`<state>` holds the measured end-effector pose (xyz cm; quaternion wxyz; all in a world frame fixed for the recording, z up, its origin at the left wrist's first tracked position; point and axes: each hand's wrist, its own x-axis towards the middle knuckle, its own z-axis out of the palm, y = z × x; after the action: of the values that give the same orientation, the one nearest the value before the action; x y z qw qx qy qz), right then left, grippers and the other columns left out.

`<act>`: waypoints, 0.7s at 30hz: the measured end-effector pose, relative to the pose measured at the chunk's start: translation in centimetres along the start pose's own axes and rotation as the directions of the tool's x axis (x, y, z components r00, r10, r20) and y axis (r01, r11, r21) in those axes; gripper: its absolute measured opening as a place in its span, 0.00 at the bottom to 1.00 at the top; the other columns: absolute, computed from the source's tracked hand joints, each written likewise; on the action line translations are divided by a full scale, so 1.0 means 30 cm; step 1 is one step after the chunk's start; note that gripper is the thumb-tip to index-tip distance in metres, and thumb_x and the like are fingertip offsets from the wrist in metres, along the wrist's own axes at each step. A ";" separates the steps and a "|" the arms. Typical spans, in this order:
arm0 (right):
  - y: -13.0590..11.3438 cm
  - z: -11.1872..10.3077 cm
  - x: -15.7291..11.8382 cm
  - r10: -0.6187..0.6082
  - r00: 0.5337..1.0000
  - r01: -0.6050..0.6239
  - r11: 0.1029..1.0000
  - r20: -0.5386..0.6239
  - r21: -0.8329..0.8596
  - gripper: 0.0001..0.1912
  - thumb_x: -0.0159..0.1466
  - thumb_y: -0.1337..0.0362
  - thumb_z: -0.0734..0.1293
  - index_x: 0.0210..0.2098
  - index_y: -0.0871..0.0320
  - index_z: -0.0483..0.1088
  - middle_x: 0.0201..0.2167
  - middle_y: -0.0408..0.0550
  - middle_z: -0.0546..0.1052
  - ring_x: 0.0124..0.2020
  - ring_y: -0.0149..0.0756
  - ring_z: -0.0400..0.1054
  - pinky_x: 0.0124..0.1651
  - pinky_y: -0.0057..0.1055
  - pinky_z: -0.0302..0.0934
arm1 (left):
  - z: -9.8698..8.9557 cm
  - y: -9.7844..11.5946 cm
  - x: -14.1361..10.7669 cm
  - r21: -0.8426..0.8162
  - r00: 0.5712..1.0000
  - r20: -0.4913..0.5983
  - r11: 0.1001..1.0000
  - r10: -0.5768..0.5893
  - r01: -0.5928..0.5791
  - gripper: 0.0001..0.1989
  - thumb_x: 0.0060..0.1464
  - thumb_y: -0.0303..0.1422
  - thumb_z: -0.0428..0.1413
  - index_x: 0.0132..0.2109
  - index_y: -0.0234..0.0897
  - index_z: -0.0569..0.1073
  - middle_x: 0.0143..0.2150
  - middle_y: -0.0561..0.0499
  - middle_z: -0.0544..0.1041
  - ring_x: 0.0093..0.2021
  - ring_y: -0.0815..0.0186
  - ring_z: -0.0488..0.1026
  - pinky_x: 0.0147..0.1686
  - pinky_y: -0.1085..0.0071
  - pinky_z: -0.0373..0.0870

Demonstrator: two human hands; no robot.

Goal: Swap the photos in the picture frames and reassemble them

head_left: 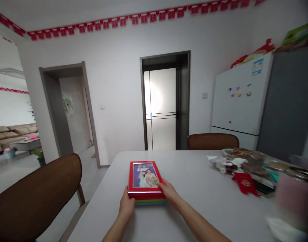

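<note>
The red picture frame [145, 176] is located at the left part of the counter [194, 205], face up, with its near edge toward the person. The frame has a silver inner border and contains a photograph [145, 174] of posed people (one wears a white veil). A green layer [150, 201] and a blue layer [151, 203] are visible directly below its near edge. Contact between the lowest layer and the counter cannot be confirmed.

Left hand [127, 204]: the grip is closed on the near left corner of the red picture frame. Right hand [171, 193]: the grip is closed on the right side near the corner, with the thumb on the upper face.

Right side of the counter: a red paper item [246, 184] lies beside a dark flat item [263, 187]. White wrapping [226, 164] lies at the far left of this group. A pink container [293, 198] stands at the near right; its outline is blurred.

Surroundings: one brown chair [43, 188] is at the left of the counter; a second chair [213, 142] is at the far edge
</note>
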<state>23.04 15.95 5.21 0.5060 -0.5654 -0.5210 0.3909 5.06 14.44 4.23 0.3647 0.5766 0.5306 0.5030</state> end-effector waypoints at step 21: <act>-0.434 0.046 -0.370 -0.416 0.904 0.230 0.664 0.096 0.712 0.36 0.49 0.71 0.60 0.56 0.48 0.48 0.16 0.32 0.56 0.18 0.23 0.49 0.22 0.23 0.47 | -0.033 0.531 -0.244 -0.749 0.916 0.219 0.660 0.336 -0.063 0.40 0.40 0.22 0.53 0.58 0.47 0.45 0.22 0.62 0.63 0.23 0.75 0.62 0.27 0.77 0.60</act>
<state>17.49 4.53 16.77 0.6698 -0.1815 -0.4914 0.5262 8.52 4.43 18.25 0.5904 0.5165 0.1479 0.6023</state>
